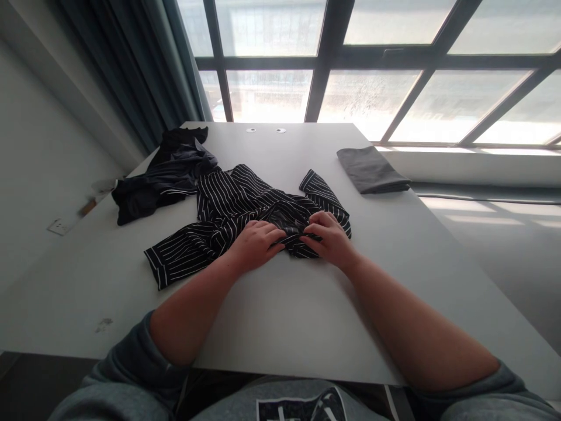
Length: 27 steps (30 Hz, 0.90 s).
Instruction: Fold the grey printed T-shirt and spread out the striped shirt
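A black shirt with white stripes [245, 190] lies spread and rumpled across the middle of the white table. One sleeve points toward the near left, the other bends up at the far right. My left hand [258, 242] is closed on the shirt's near edge, around the collar opening. Opposite it, my right hand [328, 237] pinches the same edge a short way to the right. Dark inner fabric shows between the two hands. Some fingertips are hidden in the folds.
Dark crumpled clothing [175, 169] lies at the table's left edge, touching or close to the shirt. A folded grey cloth [371, 169] rests at the far right. The white table [280, 316] reaches back to windows, with a blue-grey curtain [144, 64] at left.
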Motion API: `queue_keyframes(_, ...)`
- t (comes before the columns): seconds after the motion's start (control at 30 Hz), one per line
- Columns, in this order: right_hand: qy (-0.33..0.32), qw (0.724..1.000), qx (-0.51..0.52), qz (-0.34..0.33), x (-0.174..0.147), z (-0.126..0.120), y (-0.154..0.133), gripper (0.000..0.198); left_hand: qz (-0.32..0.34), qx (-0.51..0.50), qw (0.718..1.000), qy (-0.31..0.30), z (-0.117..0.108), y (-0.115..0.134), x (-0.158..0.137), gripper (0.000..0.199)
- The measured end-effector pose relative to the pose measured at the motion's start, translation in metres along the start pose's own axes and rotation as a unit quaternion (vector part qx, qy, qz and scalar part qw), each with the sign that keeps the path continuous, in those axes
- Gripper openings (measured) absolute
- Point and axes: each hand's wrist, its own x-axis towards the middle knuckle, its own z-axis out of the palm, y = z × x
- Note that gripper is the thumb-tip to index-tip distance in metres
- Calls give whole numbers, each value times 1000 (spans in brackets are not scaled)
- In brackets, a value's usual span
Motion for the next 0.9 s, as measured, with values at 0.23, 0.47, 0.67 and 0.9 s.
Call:
queue_keyframes(0.23, -69, 997, 7, 16, -2, 6, 8, 25, -18, 10, 998, -60, 10, -8, 2, 28)
queue_keyframes(0.47, -83, 996, -1, 27, -6, 11, 18, 24, -39, 59, 997, -41, 7, -16, 1, 28)
queue_keyframes(0.67, -86, 996, -4, 38, -7, 9, 34, 22, -53, 75, 995, -32, 3, -23, 0, 23)
queue_keyframes(0.9, -83, 996, -4, 39, -6, 9, 30, 27, -64, 119, 991, 8, -2, -28, -2, 23)
